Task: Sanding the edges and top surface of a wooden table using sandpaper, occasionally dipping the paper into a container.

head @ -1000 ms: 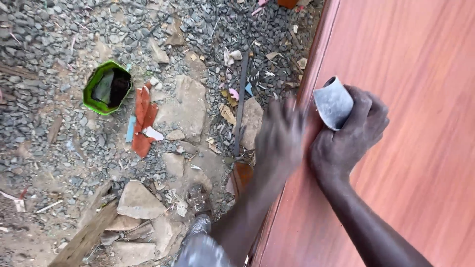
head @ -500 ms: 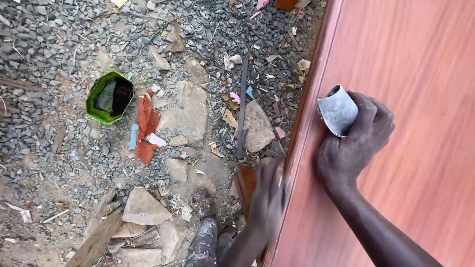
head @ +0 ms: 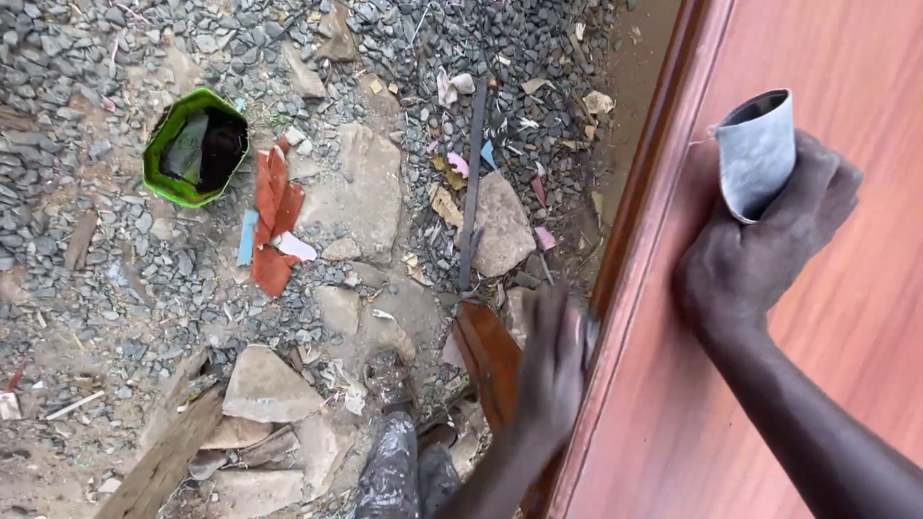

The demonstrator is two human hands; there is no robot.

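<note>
While hands point(head: 760, 259) work | right grips sandpaper point(head: 758, 159) | left point(head: 553, 360) at panel point(head: 769, 404) edge

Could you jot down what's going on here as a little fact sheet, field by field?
Setting: gravel ground strewn with stones and scraps
Work surface: reddish-brown wooden panel
Right hand: rests on the panel, gripping a rolled grey sheet
Left hand: blurred, at the panel's edge
Nearby: green container, red scraps, thin dark rod

green tub point(head: 195, 146), red scraps point(head: 272, 221), flat stones point(head: 500, 223), gravel point(head: 77, 58)
</note>
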